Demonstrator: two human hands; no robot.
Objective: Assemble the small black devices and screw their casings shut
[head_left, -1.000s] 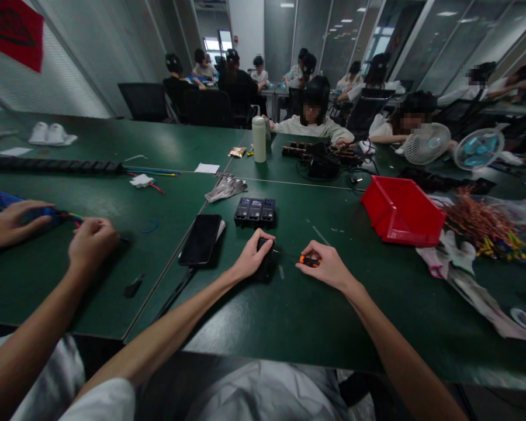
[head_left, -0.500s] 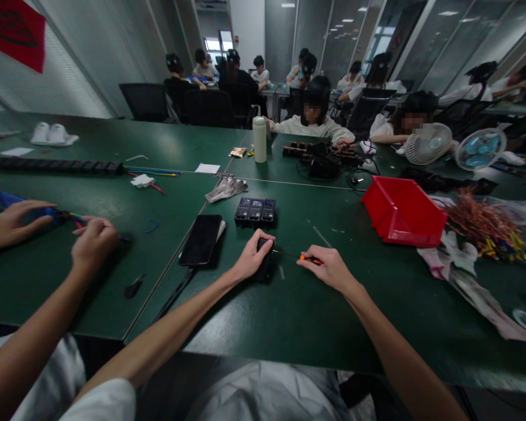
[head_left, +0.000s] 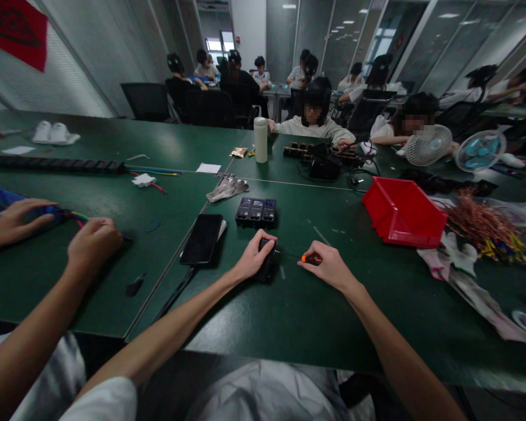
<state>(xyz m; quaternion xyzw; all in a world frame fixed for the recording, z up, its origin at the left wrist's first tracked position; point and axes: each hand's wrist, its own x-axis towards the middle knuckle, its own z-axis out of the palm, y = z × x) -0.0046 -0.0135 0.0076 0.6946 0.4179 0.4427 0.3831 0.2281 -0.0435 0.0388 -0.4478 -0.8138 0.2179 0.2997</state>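
Observation:
My left hand (head_left: 255, 256) is closed around a small black block-shaped part (head_left: 267, 268) and holds it on the green table. In my right hand (head_left: 326, 264) is a screwdriver with an orange and black handle (head_left: 310, 259). Its thin shaft points left at the side of the black part; whether the tip touches it is too small to tell. Just beyond my left hand lies a black module (head_left: 256, 212) with three sections in a row. A black phone (head_left: 201, 238) with a cable lies to the left of it.
A red bin (head_left: 403, 213) stands at the right beside copper wires (head_left: 482, 216) and used gloves (head_left: 477, 292). A grey glove (head_left: 228, 189) and a pale bottle (head_left: 260, 140) are further back. At the left, a co-worker's hands (head_left: 94, 242) hold coloured wires.
Both hands stay almost where they were, on the same things. The screwdriver handle looks slightly turned in my right hand. The co-worker's nearer hand has shifted a little.

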